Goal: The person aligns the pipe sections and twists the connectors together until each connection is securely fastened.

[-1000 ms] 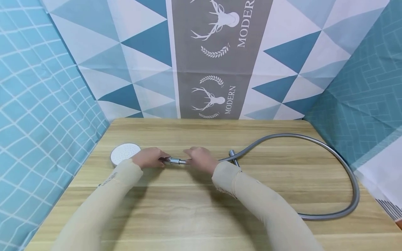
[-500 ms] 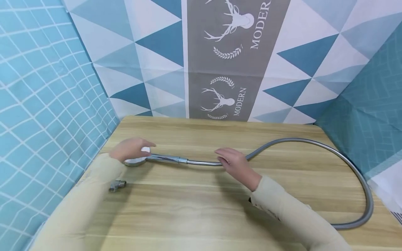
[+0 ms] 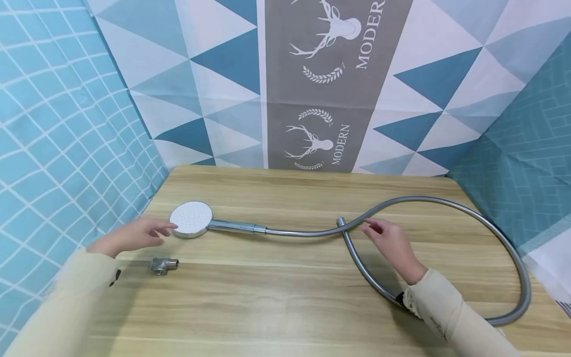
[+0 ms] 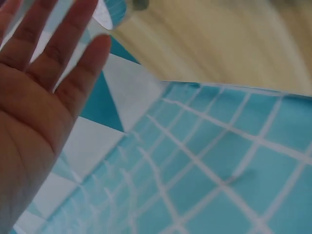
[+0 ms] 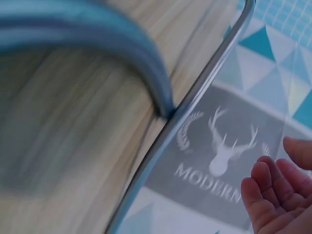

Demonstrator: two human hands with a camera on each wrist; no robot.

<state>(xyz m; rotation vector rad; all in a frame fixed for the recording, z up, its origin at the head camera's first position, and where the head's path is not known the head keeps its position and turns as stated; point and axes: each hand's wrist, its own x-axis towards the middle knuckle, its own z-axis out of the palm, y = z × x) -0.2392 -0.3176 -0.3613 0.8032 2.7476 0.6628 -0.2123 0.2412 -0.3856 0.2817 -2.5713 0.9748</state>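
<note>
A round white-faced shower head with a chrome handle lies on the wooden table, joined to a grey metal shower hose. My left hand hovers at the left, fingertips close to the shower head's rim; its fingers are extended and hold nothing. Below it on the table is a small metal pipe fitting. My right hand, fingers loosely bent and empty, is beside the hose where it crosses over its own free end. In the right wrist view the hose passes left of the hand.
The hose makes a wide loop across the right side of the wooden table. A blue tiled-pattern sheet rises along the left edge, a patterned backdrop at the back, and a teal sheet at the right.
Both hands have let go of the shower handle and hose and moved apart, left hand leftward, right hand rightward. The shower head now lies on the table, and the fitting has come into view.
</note>
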